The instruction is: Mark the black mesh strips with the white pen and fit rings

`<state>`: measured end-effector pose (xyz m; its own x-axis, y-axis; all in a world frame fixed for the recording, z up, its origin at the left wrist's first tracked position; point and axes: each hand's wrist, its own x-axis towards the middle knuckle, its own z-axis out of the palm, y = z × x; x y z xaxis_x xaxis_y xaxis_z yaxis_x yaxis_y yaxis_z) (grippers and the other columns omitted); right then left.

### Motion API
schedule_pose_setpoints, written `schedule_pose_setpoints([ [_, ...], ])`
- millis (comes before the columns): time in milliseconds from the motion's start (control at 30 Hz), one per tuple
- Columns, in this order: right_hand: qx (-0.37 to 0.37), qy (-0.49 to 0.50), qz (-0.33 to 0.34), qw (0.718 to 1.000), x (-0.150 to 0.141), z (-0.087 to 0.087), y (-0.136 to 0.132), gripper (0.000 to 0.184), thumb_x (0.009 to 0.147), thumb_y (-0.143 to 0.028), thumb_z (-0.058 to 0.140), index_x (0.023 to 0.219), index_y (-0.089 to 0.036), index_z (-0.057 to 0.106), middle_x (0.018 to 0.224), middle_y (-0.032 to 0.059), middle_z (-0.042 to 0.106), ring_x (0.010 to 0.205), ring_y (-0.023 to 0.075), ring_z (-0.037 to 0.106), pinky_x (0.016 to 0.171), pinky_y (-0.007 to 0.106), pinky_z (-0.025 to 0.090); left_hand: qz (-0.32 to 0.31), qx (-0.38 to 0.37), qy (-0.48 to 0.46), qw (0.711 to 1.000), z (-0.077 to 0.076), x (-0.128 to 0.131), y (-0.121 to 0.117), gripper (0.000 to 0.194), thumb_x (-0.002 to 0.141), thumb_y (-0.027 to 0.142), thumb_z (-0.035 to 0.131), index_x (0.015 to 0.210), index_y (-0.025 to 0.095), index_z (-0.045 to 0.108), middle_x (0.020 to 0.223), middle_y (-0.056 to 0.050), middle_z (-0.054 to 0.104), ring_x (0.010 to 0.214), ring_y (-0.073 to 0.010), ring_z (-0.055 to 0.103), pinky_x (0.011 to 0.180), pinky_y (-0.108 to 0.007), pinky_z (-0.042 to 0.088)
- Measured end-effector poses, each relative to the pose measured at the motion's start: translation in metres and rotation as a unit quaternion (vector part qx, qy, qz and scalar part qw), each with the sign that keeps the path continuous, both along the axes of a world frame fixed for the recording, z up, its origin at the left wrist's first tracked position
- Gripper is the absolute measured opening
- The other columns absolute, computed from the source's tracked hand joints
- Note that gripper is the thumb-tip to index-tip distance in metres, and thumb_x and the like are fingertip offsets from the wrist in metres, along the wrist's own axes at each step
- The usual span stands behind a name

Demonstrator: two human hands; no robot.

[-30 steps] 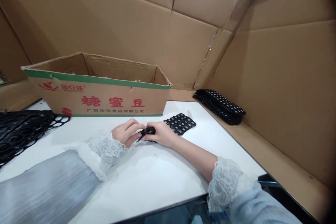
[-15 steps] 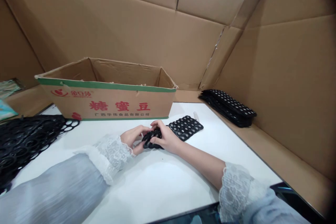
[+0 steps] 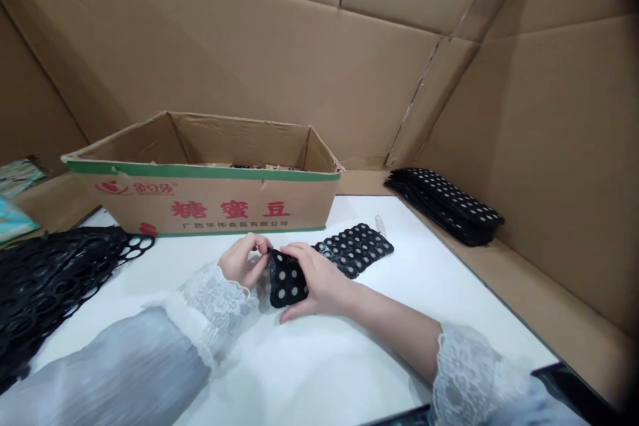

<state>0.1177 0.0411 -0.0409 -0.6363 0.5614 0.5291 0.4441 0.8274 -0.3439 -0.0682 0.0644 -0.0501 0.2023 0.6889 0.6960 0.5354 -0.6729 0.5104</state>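
Left hand (image 3: 241, 262): grip closed, fingertips pinching corner of black dotted strip (image 3: 287, 283). Right hand (image 3: 324, 283): grip holding strip crosswise, thumb on near side. Strip on white table (image 3: 319, 363), before open cardboard box (image 3: 210, 205); dotted stack (image 3: 446, 205) to right.

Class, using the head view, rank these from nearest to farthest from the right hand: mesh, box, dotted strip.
1. Dotted strip: touching the right hand.
2. Box: behind the hand, toward the left.
3. Mesh: at the far left.
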Motion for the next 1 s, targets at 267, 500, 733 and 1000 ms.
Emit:
schedule_pose_setpoints([
  [267, -0.024, 0.024, -0.036, 0.999, -0.001, 0.000, -0.007, 0.035, 0.079, -0.013, 0.044, 0.114, -0.014, 0.043, 0.107, 0.0106, 0.057, 0.100, 0.0171, 0.054, 0.086, 0.031, 0.046, -0.072, 0.080, 0.046, 0.993, 0.002, -0.001, 0.004, 0.011, 0.080, 0.011, 0.043, 0.083, 0.017, 0.052, 0.074, -0.001, 0.055, 0.067, -0.0106, 0.051, 0.064, -0.023, 0.042],
  [500, 0.014, 0.101, -0.106, 0.989, -0.001, -0.005, -0.007, 0.029, 0.080, -0.008, 0.040, 0.105, -0.017, 0.050, 0.097, 0.0062, 0.062, 0.089, 0.0138, 0.058, 0.080, 0.028, 0.048, -0.062, 0.070, 0.067, 0.993, 0.003, -0.002, 0.003, 0.005, 0.076, 0.012, 0.046, 0.077, 0.017, 0.047, 0.080, -0.003, 0.051, 0.076, -0.0145, 0.051, 0.070, -0.027, 0.041],
  [733, -0.005, 0.152, -0.130, 0.980, 0.000, -0.001, -0.009, 0.020, 0.082, -0.013, 0.041, 0.098, -0.019, 0.051, 0.090, 0.0048, 0.061, 0.083, 0.0129, 0.059, 0.077, 0.026, 0.048, -0.032, 0.063, 0.072, 0.995, -0.003, -0.001, -0.001, 0.010, 0.075, 0.011, 0.045, 0.080, 0.018, 0.044, 0.075, -0.001, 0.052, 0.070, -0.0134, 0.052, 0.065, -0.025, 0.043],
  [1000, -0.078, 0.128, -0.108, 0.983, 0.000, -0.006, -0.011, 0.009, 0.076, -0.016, 0.050, 0.084, -0.019, 0.048, 0.080, 0.0028, 0.058, 0.075, 0.0136, 0.056, 0.069, 0.027, 0.047, -0.061, 0.093, 0.072, 0.991, -0.003, -0.004, -0.002, 0.016, 0.068, 0.006, 0.045, 0.077, 0.019, 0.044, 0.085, -0.004, 0.062, 0.080, -0.0145, 0.059, 0.071, -0.027, 0.048],
])
